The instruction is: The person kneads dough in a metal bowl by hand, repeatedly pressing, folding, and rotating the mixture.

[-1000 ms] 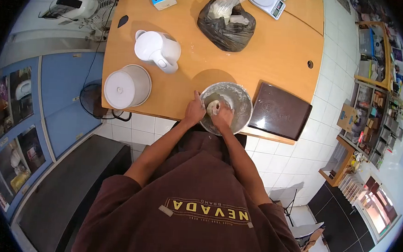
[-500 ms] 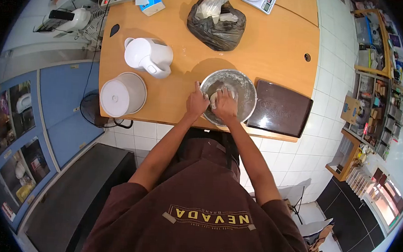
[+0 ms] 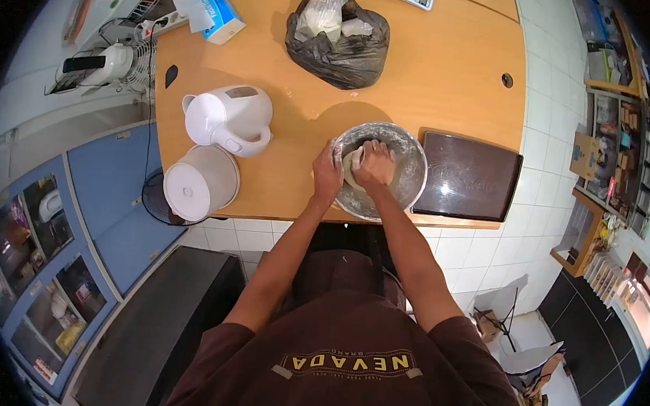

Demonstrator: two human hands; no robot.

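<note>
My left hand [image 3: 327, 176] grips the metal bowl [image 3: 415, 164], centre frame; right hand [image 3: 376, 166] clamps dough [image 3: 350, 171]. Dough's lumped together; floury residue [image 3: 397, 137] on the wall isn't worked in.

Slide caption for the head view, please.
Right hand presses dough in a metal bowl; left hand steadies the rim.

Gap left of bowl [image 3: 414, 162], tray [image 3: 469, 178] perhaps touching

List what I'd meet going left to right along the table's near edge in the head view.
White lidded tub → left hand → metal bowl → dark tray.
</note>
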